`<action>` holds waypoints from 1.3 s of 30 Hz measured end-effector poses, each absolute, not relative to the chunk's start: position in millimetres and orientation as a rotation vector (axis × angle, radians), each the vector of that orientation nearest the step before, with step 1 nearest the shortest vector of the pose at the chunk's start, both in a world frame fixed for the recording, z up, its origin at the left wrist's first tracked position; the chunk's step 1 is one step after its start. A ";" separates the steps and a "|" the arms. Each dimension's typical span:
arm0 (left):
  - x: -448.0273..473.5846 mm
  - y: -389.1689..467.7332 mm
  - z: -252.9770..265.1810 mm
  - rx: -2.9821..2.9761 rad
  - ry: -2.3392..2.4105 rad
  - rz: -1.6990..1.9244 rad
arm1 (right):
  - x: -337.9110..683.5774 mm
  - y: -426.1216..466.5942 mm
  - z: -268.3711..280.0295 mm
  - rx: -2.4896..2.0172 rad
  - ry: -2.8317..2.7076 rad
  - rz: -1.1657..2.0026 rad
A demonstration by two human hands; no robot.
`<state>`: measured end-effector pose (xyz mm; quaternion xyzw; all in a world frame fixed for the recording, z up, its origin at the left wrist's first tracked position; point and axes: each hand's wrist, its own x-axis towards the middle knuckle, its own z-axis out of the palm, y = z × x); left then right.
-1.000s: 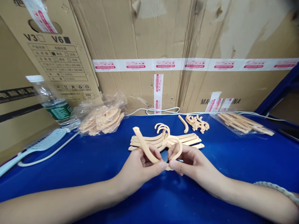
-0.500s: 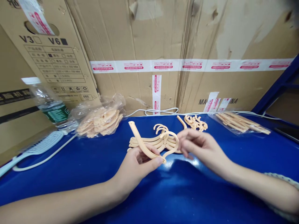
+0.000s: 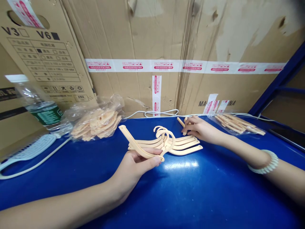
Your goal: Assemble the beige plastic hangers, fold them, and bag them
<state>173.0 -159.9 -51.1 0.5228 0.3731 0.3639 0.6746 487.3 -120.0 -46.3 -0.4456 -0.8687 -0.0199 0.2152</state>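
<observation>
My left hand point(image 3: 140, 163) pinches a partly assembled cream plastic clothes hanger point(image 3: 131, 140) at its joint. One arm of it slants up to the left, and its curved hook point(image 3: 173, 140) rises to the right. Behind it, several hangers point(image 3: 186, 148) with hooks lie stacked on the blue table. At the back, my right hand point(image 3: 199, 128) has its fingers bent around the near end of a loose hanger arm point(image 3: 180, 121). That hand mostly hides the small pile of loose cream pieces behind it.
On the left are a clear bag of flat cream pieces point(image 3: 95, 125), a water bottle point(image 3: 44, 113) and a pale blue hairbrush point(image 3: 35, 148). A bag of cream sticks point(image 3: 235, 124) lies at the back right. A white cable point(image 3: 135, 113) runs before the cardboard point(image 3: 133, 89).
My right hand has moved away from the held hanger, back to the loose pieces. My left hand has shifted slightly left with the hanger. The view has turned slightly right.
</observation>
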 end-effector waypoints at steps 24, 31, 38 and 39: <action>173.5 -155.7 -53.5 1.200 0.744 0.708 | 381.3 -195.5 -46.5 -0.914 -1.003 1.385; 174.9 -156.3 -49.3 1.364 0.801 0.655 | 375.7 -200.6 -52.7 -0.868 -0.916 1.542; 174.9 -156.3 -47.4 1.389 0.748 0.646 | 369.9 -204.7 -49.3 -0.992 -1.155 1.377; 174.9 -156.5 -47.4 1.393 0.748 0.653 | 368.9 -205.0 -48.2 -0.997 -1.207 1.327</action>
